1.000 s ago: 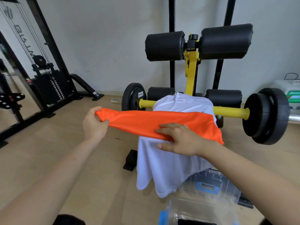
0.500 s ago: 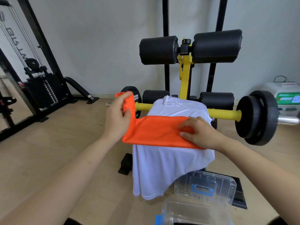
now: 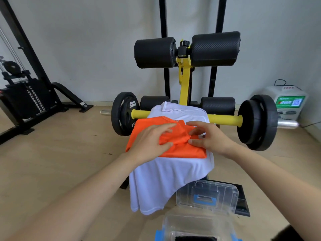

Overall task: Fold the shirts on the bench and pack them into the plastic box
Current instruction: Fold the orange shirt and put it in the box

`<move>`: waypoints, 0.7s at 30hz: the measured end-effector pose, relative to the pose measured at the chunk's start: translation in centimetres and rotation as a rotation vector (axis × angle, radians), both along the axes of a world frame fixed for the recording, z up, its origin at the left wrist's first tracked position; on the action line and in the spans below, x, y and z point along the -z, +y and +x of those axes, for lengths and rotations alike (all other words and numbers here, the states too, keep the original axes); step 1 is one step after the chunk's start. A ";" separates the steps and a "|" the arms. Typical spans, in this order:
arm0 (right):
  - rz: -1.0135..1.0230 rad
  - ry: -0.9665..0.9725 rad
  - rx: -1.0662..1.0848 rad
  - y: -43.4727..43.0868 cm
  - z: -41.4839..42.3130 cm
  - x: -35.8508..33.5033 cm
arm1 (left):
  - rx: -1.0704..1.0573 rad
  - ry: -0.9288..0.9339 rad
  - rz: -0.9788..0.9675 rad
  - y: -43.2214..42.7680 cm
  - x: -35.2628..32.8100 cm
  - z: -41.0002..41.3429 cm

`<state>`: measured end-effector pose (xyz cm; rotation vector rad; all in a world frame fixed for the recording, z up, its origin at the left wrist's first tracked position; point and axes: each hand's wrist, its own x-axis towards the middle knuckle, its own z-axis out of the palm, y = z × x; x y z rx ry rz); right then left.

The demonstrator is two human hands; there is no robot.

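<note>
Since half a second ago the left hand (image 3: 149,138) has swung the orange shirt's (image 3: 175,151) loose end across. It now lies flat, fingers spread, pressing the cloth. Beside it the right hand (image 3: 210,138) presses too, fingers nearly straight, gripping nothing. That shirt sits folded on the white shirt (image 3: 165,180) draped over the bench (image 3: 185,87). Folding looks nearly done. Next, smooth the ridge between the hands, then lower the bundle into the box (image 3: 173,226).
</note>
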<state>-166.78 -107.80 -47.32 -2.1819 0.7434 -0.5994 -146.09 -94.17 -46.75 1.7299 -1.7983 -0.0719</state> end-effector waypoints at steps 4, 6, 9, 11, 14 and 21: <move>-0.090 0.072 -0.029 -0.2 0.5 0.0 | -0.103 -0.074 -0.003 0.1 0.2 0.7; -0.055 0.090 -0.042 -0.3 0.2 -0.4 | -0.108 -0.085 0.012 -0.5 0.4 0.0; -0.011 0.122 -0.072 -0.5 -0.8 -1.1 | -0.071 -0.105 -0.004 -1.8 0.7 -1.6; -0.009 0.182 -0.065 -0.6 -1.5 -1.2 | -0.063 -0.105 0.008 -2.6 1.0 -2.2; -0.045 0.274 -0.032 -0.8 -2.0 -0.8 | -0.071 -0.074 -0.003 -3.2 1.3 -2.6; -0.071 0.310 0.004 -1.8 -2.1 0.6 | 0.023 0.353 -0.204 -2.7 0.1 -4.0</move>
